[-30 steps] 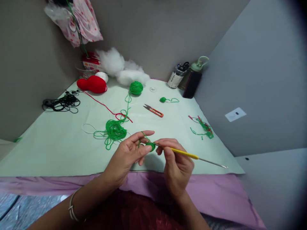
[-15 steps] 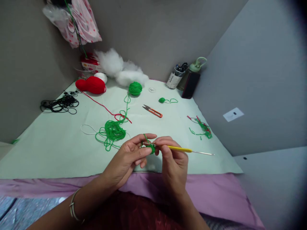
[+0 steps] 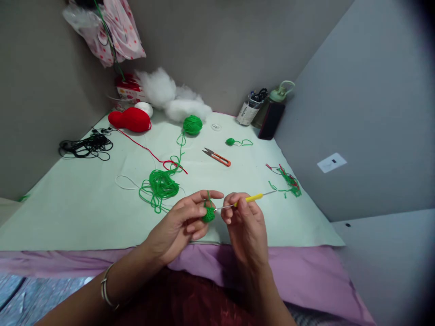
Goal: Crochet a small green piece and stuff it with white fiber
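Note:
Between the thumb and fingers of my left hand is pinched a small green crochet piece. A green strand rises from it to my raised index finger. My right hand grips a crochet hook by its yellow handle. The hook's thin metal tip points left and meets the right edge of the piece; whether it sits in a loop is too small to tell. Beyond my left hand lies a loose heap of green yarn, with a strand leading back to a green yarn ball.
Orange thread snips lie mid-table, near a small green crocheted piece. Red yarn, black cord and white stuffing are further back. Yarn scraps, a phone and a bottle stand or lie right.
My right hand has drawn the hook a little to the right and tilted its back end upward. The green piece has turned in my left fingers and shows more of its face.

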